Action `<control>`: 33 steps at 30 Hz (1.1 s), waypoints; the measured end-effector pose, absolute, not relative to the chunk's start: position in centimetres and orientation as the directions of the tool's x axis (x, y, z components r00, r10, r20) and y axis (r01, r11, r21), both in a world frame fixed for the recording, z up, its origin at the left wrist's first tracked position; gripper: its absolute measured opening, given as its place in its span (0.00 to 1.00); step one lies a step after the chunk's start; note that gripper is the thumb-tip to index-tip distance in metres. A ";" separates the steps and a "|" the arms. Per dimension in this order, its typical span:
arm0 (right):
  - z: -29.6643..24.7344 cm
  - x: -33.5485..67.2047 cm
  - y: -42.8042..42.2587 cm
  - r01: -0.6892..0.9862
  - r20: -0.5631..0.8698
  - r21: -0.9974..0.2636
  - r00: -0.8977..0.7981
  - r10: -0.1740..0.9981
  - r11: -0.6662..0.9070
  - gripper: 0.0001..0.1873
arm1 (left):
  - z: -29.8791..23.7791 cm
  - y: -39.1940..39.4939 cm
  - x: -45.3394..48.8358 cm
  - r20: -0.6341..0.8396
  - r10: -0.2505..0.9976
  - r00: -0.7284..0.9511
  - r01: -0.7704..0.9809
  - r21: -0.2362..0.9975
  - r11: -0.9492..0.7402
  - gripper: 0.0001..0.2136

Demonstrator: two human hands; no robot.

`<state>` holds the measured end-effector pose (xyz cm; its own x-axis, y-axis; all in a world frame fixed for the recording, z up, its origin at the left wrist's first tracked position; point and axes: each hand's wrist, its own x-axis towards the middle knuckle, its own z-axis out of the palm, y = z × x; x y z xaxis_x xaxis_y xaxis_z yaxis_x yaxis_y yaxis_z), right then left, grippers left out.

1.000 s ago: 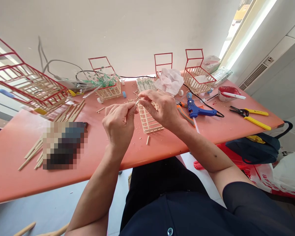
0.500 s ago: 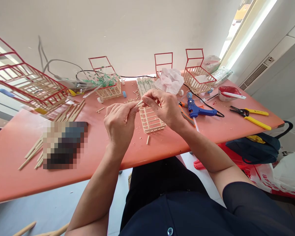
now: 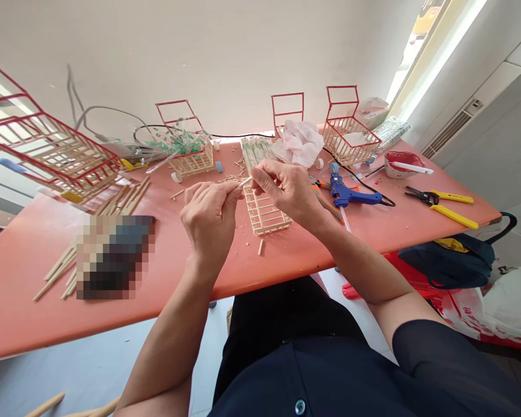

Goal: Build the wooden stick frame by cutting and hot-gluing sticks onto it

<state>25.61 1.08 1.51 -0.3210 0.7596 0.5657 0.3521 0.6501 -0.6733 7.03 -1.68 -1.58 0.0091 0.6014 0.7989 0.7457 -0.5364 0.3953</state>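
Observation:
Between my two hands is a short pale wooden stick (image 3: 245, 182), held above the table. My left hand (image 3: 211, 217) pinches one end with closed fingers and thumb. At the other end, the closed fingertips of my right hand (image 3: 284, 188) grip it, partly hiding it. Below and just beyond the hands lies a small lattice frame of wooden sticks (image 3: 269, 220), its far part covered by my right hand. A loose short stick (image 3: 261, 247) rests in front of that frame.
Miniature carts with red rims stand along the back, one cart (image 3: 351, 139) at right. A blue glue gun (image 3: 351, 194), yellow-handled wire strippers (image 3: 443, 205) and a red-stained bowl (image 3: 402, 165) lie to the right. Long sticks (image 3: 65, 260) and a blurred dark object (image 3: 117, 258) are at left.
My left hand has shifted very slightly left, and the right fingers have changed their bend around the stick. The things on the table stay where they were.

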 end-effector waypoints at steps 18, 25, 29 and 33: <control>0.8 25.3 1.7 0.376 0.688 -0.535 -0.325 0.648 0.757 0.23 | -1.9 -1.3 7.0 0.800 0.600 0.024 0.744 0.386 -0.545 0.15; 0.7 25.7 2.3 0.465 0.689 -0.498 -0.301 0.660 0.732 0.29 | -1.9 -1.5 7.1 0.802 0.597 0.022 0.737 0.391 -0.552 0.13; 1.1 26.1 2.4 0.480 0.661 -0.573 -0.209 0.721 0.665 0.32 | -1.9 -1.4 6.8 0.793 0.610 -0.004 0.745 0.409 -0.527 0.11; 1.2 26.5 2.9 0.512 0.630 -0.599 -0.175 0.757 0.616 0.32 | -2.0 -0.9 6.3 0.781 0.622 -0.046 0.744 0.442 -0.500 0.09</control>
